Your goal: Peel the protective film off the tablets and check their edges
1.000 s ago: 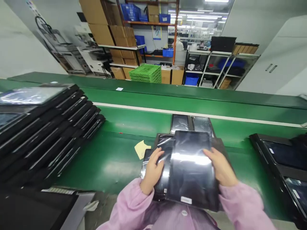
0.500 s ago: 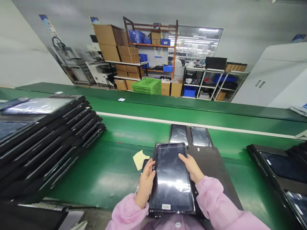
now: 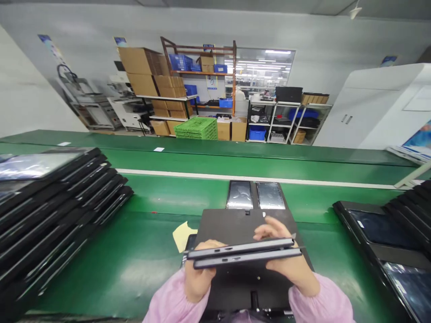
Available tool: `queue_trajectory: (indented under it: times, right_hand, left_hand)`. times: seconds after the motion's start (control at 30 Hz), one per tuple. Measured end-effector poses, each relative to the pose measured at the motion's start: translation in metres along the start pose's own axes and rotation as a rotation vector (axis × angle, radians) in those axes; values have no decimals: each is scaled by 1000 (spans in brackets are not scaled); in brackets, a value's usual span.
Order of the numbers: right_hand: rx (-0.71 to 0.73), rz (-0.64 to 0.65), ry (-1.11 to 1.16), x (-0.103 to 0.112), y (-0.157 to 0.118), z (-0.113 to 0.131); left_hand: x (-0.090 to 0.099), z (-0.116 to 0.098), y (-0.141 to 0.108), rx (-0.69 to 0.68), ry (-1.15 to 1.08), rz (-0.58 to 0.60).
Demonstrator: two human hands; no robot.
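Two tablets (image 3: pixel 247 257) are held edge-on, one just above the other, so their thin grey sides with small ports face me. My left hand (image 3: pixel 198 280) is closed around their left end, with fingers above and below. At the right end, my right hand (image 3: pixel 289 264) grips the pair with its thumb side below; its upper fingers are raised and bent over the top edge. Beneath lies a black tray (image 3: pixel 229 224), partly covered by my hands and the tablets. A yellow paper note (image 3: pixel 182 235) sits to the left, beside a dark device mostly hidden by my left hand.
Slanted stacks of black trays with tablets (image 3: pixel 77 197) rise at the left. More trays (image 3: pixel 373 251) stand at the right. Two tablets (image 3: pixel 239 195) lie behind the black tray on the green bench (image 3: pixel 148 251). A raised green ledge (image 3: pixel 188 146) runs along the back.
A single tablet lay face-up between my hands; now two show edge-on, tilted up and gripped at both ends. The black tray beneath is more exposed. The view has shifted slightly right and up.
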State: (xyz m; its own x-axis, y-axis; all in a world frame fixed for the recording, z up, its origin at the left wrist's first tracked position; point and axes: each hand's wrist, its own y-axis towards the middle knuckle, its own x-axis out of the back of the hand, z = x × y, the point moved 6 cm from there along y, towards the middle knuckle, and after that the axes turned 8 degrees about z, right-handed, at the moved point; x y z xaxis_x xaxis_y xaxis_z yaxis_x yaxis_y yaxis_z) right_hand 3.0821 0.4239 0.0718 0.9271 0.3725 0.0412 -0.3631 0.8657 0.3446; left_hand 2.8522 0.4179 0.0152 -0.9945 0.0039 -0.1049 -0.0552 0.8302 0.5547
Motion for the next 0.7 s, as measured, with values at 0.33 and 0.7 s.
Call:
queue_trajectory:
  times: [0.33,0.7]
  right_hand:
    - [132,114,5,7,-17,26]
    - [305,212,-66,5,-21,39]
  left_hand:
    - [-39,-61,2,-221,130,356]
    - [-47,-69,-5,-322,158,368]
